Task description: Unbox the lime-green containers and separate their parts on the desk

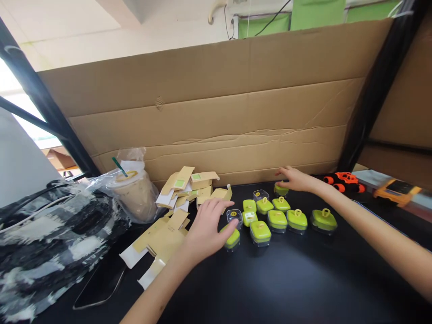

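Left hand (205,225) lies open, fingertips on the nearest green-lidded box (232,237) on the black bench (286,279); right hand (297,179), open, covers the farthest green box (281,190)

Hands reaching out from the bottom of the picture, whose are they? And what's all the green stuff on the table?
They belong to one person who wears a camera on the head, so you see what that person sees. The left hand rests on a small green-lidded box at the near left of the group. The right hand touches another green box at the back. More boxes sit between them on the black table. Flat cardboard cartons and a bagged iced drink lie to the left.
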{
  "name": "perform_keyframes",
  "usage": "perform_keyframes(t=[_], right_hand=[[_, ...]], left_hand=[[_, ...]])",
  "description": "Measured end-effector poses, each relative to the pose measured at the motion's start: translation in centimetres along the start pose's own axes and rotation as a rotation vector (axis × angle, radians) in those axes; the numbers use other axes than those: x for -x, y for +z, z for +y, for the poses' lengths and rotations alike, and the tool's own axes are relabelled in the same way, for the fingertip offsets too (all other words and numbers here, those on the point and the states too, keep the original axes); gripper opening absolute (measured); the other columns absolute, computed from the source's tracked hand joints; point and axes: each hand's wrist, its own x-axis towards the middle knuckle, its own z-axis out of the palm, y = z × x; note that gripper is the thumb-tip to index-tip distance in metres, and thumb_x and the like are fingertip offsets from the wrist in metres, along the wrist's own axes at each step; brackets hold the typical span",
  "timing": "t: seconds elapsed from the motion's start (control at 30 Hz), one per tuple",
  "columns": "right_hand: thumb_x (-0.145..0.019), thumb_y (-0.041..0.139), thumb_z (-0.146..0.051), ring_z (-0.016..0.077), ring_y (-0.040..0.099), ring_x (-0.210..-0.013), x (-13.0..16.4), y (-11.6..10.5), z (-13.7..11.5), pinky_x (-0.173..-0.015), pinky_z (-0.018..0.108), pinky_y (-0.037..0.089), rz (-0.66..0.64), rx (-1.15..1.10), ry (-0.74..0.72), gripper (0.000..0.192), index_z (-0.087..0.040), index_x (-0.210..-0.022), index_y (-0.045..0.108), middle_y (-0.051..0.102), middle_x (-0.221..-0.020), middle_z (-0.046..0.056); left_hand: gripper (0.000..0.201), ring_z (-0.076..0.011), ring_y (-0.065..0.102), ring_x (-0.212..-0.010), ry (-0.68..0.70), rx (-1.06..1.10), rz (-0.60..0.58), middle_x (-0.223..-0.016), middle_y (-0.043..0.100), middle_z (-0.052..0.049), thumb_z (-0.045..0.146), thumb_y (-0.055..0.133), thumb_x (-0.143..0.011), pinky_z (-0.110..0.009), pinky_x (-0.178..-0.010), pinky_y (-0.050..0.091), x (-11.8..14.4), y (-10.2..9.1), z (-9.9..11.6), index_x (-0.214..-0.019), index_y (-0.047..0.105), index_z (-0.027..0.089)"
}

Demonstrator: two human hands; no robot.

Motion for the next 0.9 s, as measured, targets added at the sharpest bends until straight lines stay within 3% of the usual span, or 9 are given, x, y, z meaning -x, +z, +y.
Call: perform_keyframes(t=[0.13,0.23,0.33,0.43,0.53,0.73,0.8,0.9], right_hand=[[-0.091,0.038,-0.037,0.0223,0.063,-0.084,0.2,0.4,-3.6,-0.078,0.037,0.049,-0.021,-0.078,-0.138,0.034,-0.015,-0.097,0.063,0.066,-0.092,0.011],[-0.089,0.047,-0.042,0.0197,0.062,-0.088,0.7,0.4,-7.7,-0.080,0.032,0.047,-0.113,-0.116,-0.323,0.031,-0.019,-0.095,0.066,0.067,-0.094,0.007],[-0.074,0.065,-0.051,0.0264,0.060,-0.094,0.5,1.5,-11.4,-0.086,0.038,0.043,-0.200,-0.085,-0.447,0.043,-0.017,-0.100,0.067,0.066,-0.098,0.011],[-0.069,0.069,-0.053,0.0338,0.060,-0.095,-0.1,3.2,-13.7,-0.087,0.046,0.041,-0.274,-0.043,-0.483,0.051,-0.012,-0.098,0.069,0.067,-0.092,0.016],[-0.074,0.066,-0.042,0.0337,0.061,-0.096,-0.7,4.3,-14.4,-0.084,0.046,0.043,-0.353,-0.058,-0.515,0.045,-0.014,-0.109,0.066,0.066,-0.100,0.016],[-0.068,0.062,-0.011,0.0215,0.058,-0.108,-1.1,3.9,-13.8,-0.090,0.030,0.044,-0.498,-0.198,-0.645,0.056,-0.022,-0.122,0.054,0.063,-0.118,0.006],[-0.069,0.066,-0.016,0.0216,0.055,-0.112,-0.9,3.9,-13.7,-0.093,0.030,0.042,-0.479,-0.231,-0.620,0.058,-0.021,-0.125,0.051,0.060,-0.123,0.006],[-0.076,0.064,-0.036,0.0293,0.053,-0.113,-0.5,4.3,-13.8,-0.096,0.042,0.039,-0.396,-0.233,-0.512,0.049,-0.018,-0.120,0.053,0.059,-0.121,0.012]], left_hand=[[0.025,-0.0228,0.054,-0.105,-0.036,0.186,-0.128,-0.107,0.060,-0.008,0.029,0.051,-0.085,-0.039,-0.095,0.042,-1.2,0.4,-1.1,-0.107,0.056,0.018],[0.042,-0.0247,0.054,-0.105,-0.068,0.228,-0.280,-0.110,0.056,-0.007,0.040,0.067,-0.073,-0.039,-0.094,0.042,-0.3,0.6,-1.8,-0.109,0.056,0.020],[0.043,-0.0244,0.053,-0.104,-0.065,0.242,-0.411,-0.111,0.052,-0.006,0.034,0.071,-0.068,-0.037,-0.092,0.043,0.6,0.6,-2.0,-0.106,0.056,0.021],[0.036,-0.0213,0.053,-0.099,-0.072,0.216,-0.499,-0.108,0.050,-0.003,0.022,0.065,-0.068,-0.032,-0.087,0.043,0.9,-0.2,-2.1,-0.102,0.054,0.022],[0.040,-0.0180,0.052,-0.089,-0.146,0.168,-0.601,-0.106,0.048,-0.002,0.018,0.062,-0.064,-0.029,-0.079,0.044,1.1,-1.3,-2.5,-0.101,0.051,0.023],[0.050,-0.0205,0.052,-0.094,-0.223,0.103,-0.618,-0.113,0.047,-0.005,0.016,0.057,-0.062,-0.030,-0.081,0.044,1.4,-2.3,-3.5,-0.109,0.045,0.023],[0.054,-0.0222,0.053,-0.095,-0.260,0.085,-0.643,-0.113,0.049,-0.005,0.019,0.060,-0.062,-0.031,-0.082,0.044,1.5,-2.2,-3.6,-0.113,0.043,0.023],[0.060,-0.0240,0.055,-0.094,-0.317,0.111,-0.685,-0.112,0.050,-0.005,0.031,0.068,-0.061,-0.032,-0.080,0.044,1.3,-1.8,-3.9,-0.115,0.041,0.022]])
